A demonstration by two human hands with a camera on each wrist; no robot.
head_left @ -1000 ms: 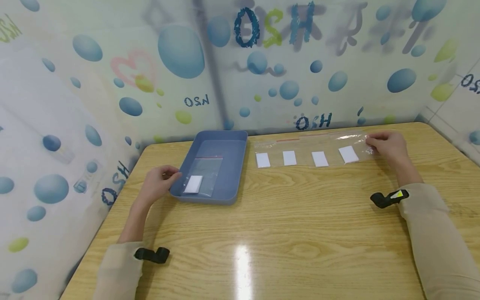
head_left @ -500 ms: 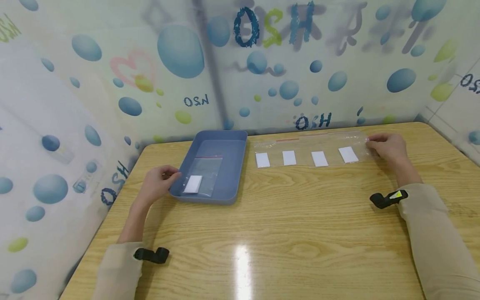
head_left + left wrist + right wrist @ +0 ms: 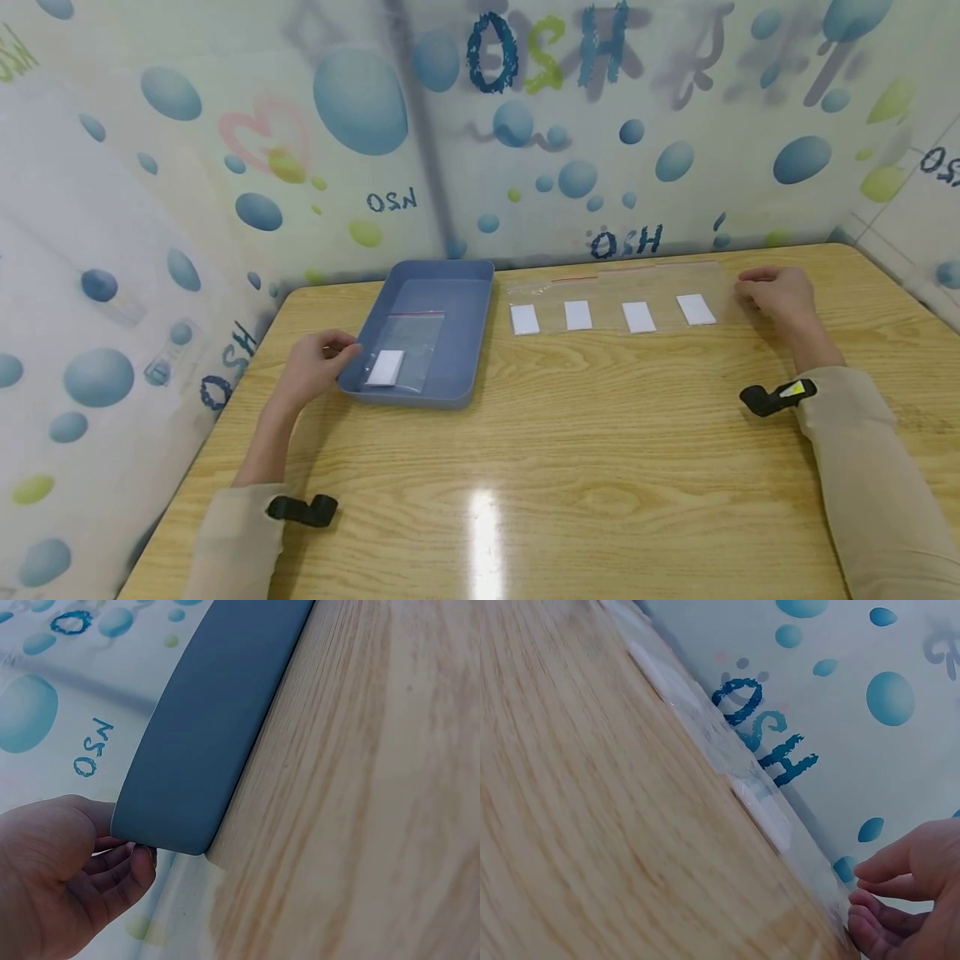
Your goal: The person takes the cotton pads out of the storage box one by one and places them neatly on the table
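Note:
My left hand (image 3: 318, 368) grips the left rim of a blue-grey plastic tray (image 3: 457, 398). In the left wrist view its thumb goes over the rim and its fingers curl by the outer wall. Inside the tray lies a clear zip bag (image 3: 422, 346) with a white rectangular piece (image 3: 386, 367) in it. Right of the tray, several clear zip bags (image 3: 611, 292) lie in an overlapping row, each with a white piece (image 3: 696, 309) in it. My right hand (image 3: 780, 293) hovers beside the row's right end, fingers loosely bent and holding nothing.
The wooden table (image 3: 585, 467) runs up to a patterned wall sheet (image 3: 465, 150) close behind the tray and bags. Another stretch of the sheet stands along the left side. A bright glare streak lies on the front of the table.
My right hand has let go of the last bag, whose right edge now lies flatter on the table. My left hand and the tray have stayed in place.

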